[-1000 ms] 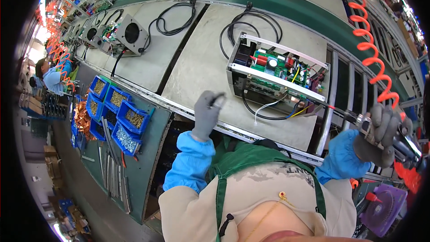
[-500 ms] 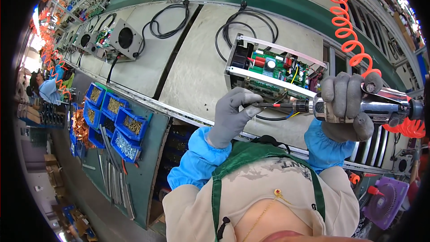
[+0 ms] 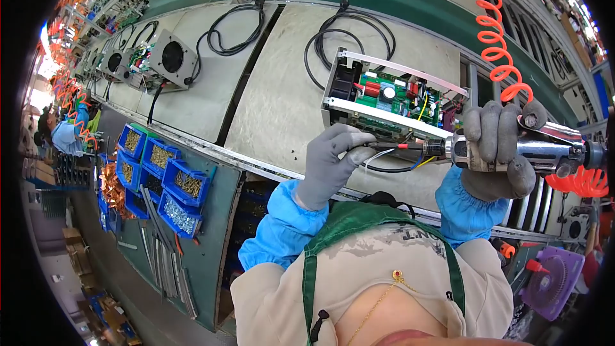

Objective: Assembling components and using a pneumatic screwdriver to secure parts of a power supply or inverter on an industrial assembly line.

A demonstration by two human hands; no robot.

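Note:
My right hand [image 3: 496, 138], in a grey glove, is wrapped round a silver air screwdriver [image 3: 544, 156] lying sideways. From its chuck a thin bit [image 3: 402, 146] with a red band points left. My gloved left hand [image 3: 336, 160] pinches the bit's tip between thumb and forefinger; whether a screw is there too is hidden. A thin white strip [image 3: 378, 157] shows beside the left thumb. Just beyond both hands lies an open metal device chassis [image 3: 387, 107], with a green circuit board [image 3: 400, 94], a black fan and coloured wires.
A coiled orange air hose [image 3: 493, 38] hangs at the right. Black power cables [image 3: 320, 38] loop on the worktable [image 3: 275, 96]. Blue bins [image 3: 186, 182] of screws stand on a green side table, beside metal strips [image 3: 168, 263]. More grey fan housings [image 3: 173, 57] sit at the left.
The right hand and screwdriver have shifted slightly right. The left hand keeps its pinch at the bit's tip, and the white strip now shows more clearly beside the thumb.

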